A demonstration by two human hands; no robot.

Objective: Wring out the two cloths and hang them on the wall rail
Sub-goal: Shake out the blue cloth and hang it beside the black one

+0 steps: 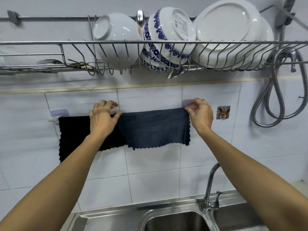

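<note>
1. We pinch the top corners of the blue-grey cloth (154,128) at the wall rail (52,119): our left hand (103,116) closes thumb against fingers on its upper left corner, and our right hand (200,114) nips the upper right corner between thumb and forefinger.

2. The blue-grey cloth lies spread flat over the right half of the rail, its long axis running left to right along the bar, its scalloped lower edge hanging downward against the white tiles.

3. Beside it, the black cloth (75,135) drapes over the left half of the rail, also hanging straight down; its right edge tucks just behind the blue-grey cloth's left edge, where our left hand covers the join.

4. We judge the task nearly finished: both cloths are on the rail and neither looks to be dripping, so the wringing appears done. What seems left is squaring the blue-grey cloth and letting go.

5. The rail sits between two adhesive mounts; only its left end is bare, and the right mount (187,103) shows behind our right fingers.

6. Above, a wire dish rack (150,42) holds upturned bowls and plates; below, the steel sink (175,220) and its tap (210,185) stand under our forearms.
</note>
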